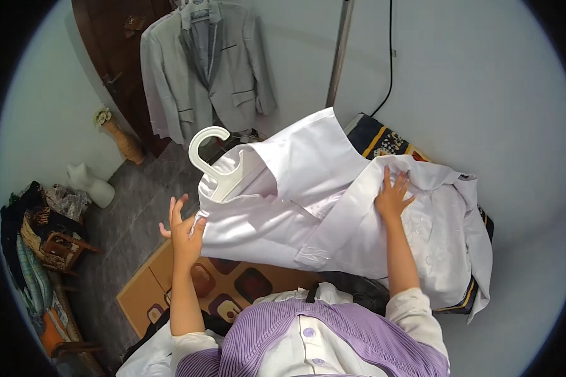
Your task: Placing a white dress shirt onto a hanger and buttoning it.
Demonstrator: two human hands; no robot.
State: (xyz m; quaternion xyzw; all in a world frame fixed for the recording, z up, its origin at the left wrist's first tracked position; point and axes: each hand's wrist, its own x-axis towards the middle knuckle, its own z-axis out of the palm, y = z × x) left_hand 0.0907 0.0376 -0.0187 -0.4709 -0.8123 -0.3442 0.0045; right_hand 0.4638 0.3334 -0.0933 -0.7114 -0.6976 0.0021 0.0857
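Observation:
A white shirt (295, 188) lies spread in front of me on a white plastic hanger (217, 173), whose hook points up and left. My left hand (182, 229) pinches the shirt's left edge below the hanger, other fingers raised. My right hand (393, 195) rests flat with spread fingers on the shirt's right side, where the cloth drapes over a padded surface with a dark patterned cover (383, 141).
A light grey suit jacket (207, 66) hangs at the back beside a dark wooden door (116, 69). A metal pole (339, 53) stands by the wall. A patterned brown rug (188, 283) covers the floor; baskets and clutter (47, 242) sit left, with a white vase (91, 185).

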